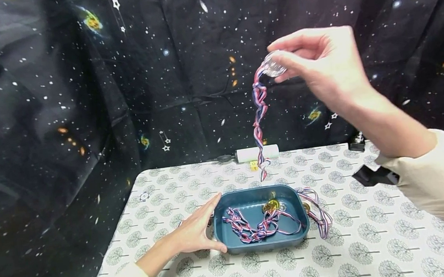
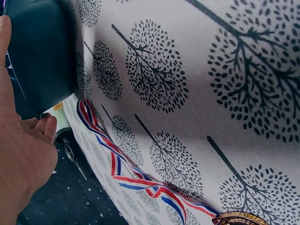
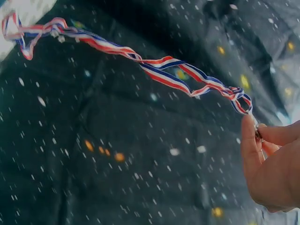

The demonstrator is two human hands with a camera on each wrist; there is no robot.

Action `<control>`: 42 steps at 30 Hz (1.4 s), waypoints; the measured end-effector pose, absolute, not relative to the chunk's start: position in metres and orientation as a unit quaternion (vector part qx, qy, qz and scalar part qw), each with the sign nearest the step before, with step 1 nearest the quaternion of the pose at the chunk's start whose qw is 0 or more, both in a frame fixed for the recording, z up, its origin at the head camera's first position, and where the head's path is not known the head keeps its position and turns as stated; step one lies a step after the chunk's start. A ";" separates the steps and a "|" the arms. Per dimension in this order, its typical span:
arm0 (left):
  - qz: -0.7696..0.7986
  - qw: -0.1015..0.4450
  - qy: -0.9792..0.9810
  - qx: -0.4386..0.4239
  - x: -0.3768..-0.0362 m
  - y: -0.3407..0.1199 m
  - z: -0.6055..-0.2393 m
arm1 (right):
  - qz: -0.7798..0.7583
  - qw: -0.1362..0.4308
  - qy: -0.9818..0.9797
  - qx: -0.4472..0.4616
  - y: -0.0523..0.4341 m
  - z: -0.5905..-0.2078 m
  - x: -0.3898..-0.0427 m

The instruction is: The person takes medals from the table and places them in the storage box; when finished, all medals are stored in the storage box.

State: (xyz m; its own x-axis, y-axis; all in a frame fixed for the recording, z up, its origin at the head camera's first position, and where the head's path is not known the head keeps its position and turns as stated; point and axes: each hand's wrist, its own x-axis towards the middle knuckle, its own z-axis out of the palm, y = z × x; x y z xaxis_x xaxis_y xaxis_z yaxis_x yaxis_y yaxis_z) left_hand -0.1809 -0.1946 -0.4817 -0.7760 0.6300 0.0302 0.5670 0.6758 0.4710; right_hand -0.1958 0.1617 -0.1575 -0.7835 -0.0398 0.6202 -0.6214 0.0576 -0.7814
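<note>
High above the table, my right hand [image 1: 329,60] pinches a silver medal [image 1: 274,64] between thumb and fingers. Its twisted red, white and blue ribbon [image 3: 164,70] hangs down over the box in the head view. My left hand [image 1: 194,227] grips the left end of a dark teal box [image 1: 263,245], thumb at the near corner and fingers at the far one. Inside the box lie gold medals [image 1: 273,204] and tangled striped ribbons [image 1: 249,232]. The left wrist view shows the box's outer wall [image 2: 42,56] beside the palm.
Right of the box lies another medal with a striped ribbon [image 1: 323,222]. Left of it, a ribbon [image 2: 122,159] leads to a medal [image 2: 241,218]. A white cylinder [image 1: 257,153] and a small yellow block [image 1: 254,166] stand behind. Dark star-printed cloth [image 1: 185,72] hangs at the back.
</note>
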 end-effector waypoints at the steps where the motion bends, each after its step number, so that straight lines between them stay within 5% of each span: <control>1: 0.234 0.067 0.913 0.327 -0.181 -0.195 -0.482 | 0.630 0.223 -0.704 0.241 0.156 -0.161 -0.197; 22: 0.238 0.069 0.911 0.329 -0.181 -0.195 -0.482 | 0.605 0.069 -0.759 0.231 0.084 -0.268 -0.219; 42: 0.248 0.070 0.908 0.330 -0.181 -0.196 -0.483 | 0.570 -0.138 -0.788 0.186 0.098 -0.348 -0.174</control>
State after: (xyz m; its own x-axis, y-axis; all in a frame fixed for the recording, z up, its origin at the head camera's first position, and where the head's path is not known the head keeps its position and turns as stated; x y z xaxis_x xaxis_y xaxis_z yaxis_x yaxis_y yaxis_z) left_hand -0.1814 -0.1961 -0.4828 -0.7728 0.6336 0.0368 0.5646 0.6599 0.4958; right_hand -0.1742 0.0982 -0.3481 -0.8926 -0.4508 -0.0060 -0.1352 0.2804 -0.9503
